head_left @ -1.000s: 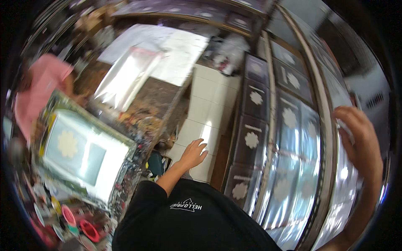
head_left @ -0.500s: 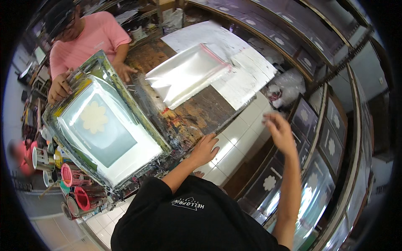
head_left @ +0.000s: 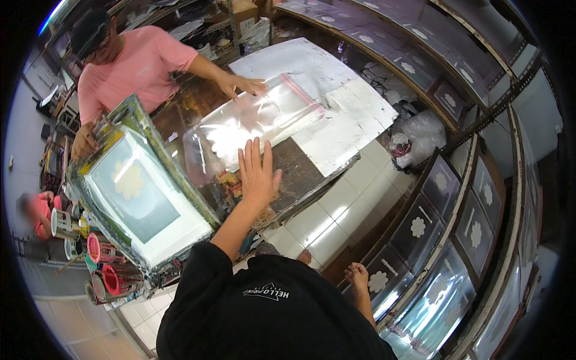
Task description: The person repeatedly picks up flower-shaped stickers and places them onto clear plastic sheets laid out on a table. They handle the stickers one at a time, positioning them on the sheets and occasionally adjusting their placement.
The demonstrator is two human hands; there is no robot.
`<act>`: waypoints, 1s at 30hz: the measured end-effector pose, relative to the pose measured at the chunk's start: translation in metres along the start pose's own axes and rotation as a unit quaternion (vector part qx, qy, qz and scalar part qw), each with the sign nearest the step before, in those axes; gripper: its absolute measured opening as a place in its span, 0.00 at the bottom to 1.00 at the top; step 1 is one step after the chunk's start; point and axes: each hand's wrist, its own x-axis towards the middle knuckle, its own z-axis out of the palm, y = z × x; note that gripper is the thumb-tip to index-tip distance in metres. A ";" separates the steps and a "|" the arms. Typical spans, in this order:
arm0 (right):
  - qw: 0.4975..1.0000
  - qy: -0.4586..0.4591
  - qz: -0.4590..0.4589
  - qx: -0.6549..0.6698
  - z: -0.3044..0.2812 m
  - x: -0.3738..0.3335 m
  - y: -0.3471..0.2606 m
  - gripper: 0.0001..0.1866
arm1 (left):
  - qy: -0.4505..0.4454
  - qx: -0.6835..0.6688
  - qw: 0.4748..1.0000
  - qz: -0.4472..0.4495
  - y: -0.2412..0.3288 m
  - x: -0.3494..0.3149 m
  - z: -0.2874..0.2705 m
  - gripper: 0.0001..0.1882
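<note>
My left hand [head_left: 258,173] is stretched out, fingers extended, at the near edge of a stack of clear plastic bags [head_left: 282,114] with a pink strip at one end. The uppermost clear bag [head_left: 201,150] reaches left toward the screen frame, and a pale flower shape shows on it. Down at my right side, my right hand [head_left: 357,276] has its fingers curled in, with nothing visible in them. A co-worker's hand [head_left: 243,86] lies at the far edge of the bags; the other hand [head_left: 85,143] grips the tilted printing screen [head_left: 144,204], which bears a pale flower.
White boards [head_left: 354,114] lie under the bags on the stained wooden table [head_left: 306,162]. Drying racks [head_left: 414,228] with flower-printed bags stand to the right. Ink buckets [head_left: 117,279] sit at the lower left, and a bundle of crumpled plastic [head_left: 420,138] lies beyond the table.
My left hand has moved from the table edge up to the bags. My right hand has dropped to my side. The co-worker's hand has reached onto the bags, and the top bag has shifted left.
</note>
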 end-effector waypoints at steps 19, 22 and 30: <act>0.953 -0.240 -0.069 0.170 0.074 -0.027 -0.152 0.20 | -0.067 0.011 0.973 0.221 0.090 0.016 0.072 0.22; 0.883 -0.350 -0.175 0.259 0.096 -0.053 -0.209 0.29 | -0.095 -0.089 0.950 0.284 0.138 -0.018 0.041 0.23; 0.969 -0.093 -0.228 0.012 0.094 -0.121 -0.213 0.19 | -0.158 -0.215 0.845 0.463 0.174 -0.111 -0.022 0.26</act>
